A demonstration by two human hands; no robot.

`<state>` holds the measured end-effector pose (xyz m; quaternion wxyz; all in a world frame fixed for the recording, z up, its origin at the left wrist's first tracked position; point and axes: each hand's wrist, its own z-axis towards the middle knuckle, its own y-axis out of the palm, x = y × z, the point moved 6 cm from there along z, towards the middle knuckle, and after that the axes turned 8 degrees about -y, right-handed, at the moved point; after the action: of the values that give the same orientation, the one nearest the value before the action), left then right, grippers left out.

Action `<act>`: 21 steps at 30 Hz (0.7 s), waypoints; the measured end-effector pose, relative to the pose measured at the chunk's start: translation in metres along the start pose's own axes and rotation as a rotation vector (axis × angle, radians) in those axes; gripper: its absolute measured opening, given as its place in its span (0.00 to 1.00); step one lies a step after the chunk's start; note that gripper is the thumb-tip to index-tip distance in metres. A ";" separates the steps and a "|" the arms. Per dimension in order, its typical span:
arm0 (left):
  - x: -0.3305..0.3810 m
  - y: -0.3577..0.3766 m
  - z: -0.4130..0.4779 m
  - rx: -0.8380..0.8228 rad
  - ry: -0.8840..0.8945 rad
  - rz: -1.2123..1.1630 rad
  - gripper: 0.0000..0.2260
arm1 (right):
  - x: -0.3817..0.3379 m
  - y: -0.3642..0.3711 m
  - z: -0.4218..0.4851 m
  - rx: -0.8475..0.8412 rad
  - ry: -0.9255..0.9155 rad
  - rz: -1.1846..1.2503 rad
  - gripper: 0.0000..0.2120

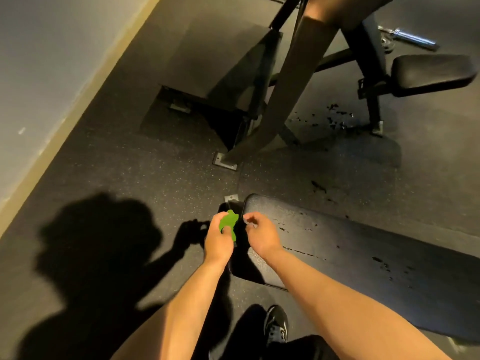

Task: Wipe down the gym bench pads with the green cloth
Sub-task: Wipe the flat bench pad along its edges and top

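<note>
A long black bench pad (pixel 350 258) runs from the centre to the lower right, its surface flecked with wet spots. My left hand (pixel 218 241) grips a bunched green cloth (pixel 229 221) just off the pad's near-left end. My right hand (pixel 259 233) hovers over that same end with fingers curled; something small and pale seems pinched at its fingertips, too blurred to name. A second, smaller black pad (pixel 431 71) sits on a frame at the upper right.
A black steel rack frame (pixel 293 81) with bolted foot plates stands on the speckled rubber floor ahead. A chrome barbell end (pixel 413 38) lies at the upper right. A grey wall (pixel 39 74) runs along the left. My shoe (pixel 276 324) is at the bottom.
</note>
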<state>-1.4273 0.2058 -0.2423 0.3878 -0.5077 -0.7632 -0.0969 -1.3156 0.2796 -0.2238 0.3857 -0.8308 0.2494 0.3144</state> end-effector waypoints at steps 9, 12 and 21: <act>-0.026 0.072 0.140 -0.050 0.222 -0.088 0.20 | 0.073 0.010 0.124 0.143 -0.315 -0.430 0.24; -0.028 0.096 0.169 -0.142 0.294 -0.021 0.17 | 0.094 0.020 0.155 0.144 -0.309 -0.585 0.23; -0.055 0.110 0.179 -0.095 0.345 0.018 0.08 | 0.107 0.031 0.167 0.376 -0.490 -0.716 0.17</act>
<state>-1.4125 0.3160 -0.4290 0.4895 -0.5079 -0.6754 -0.2151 -1.3187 0.3767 -0.3991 0.6611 -0.6817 -0.0984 0.2976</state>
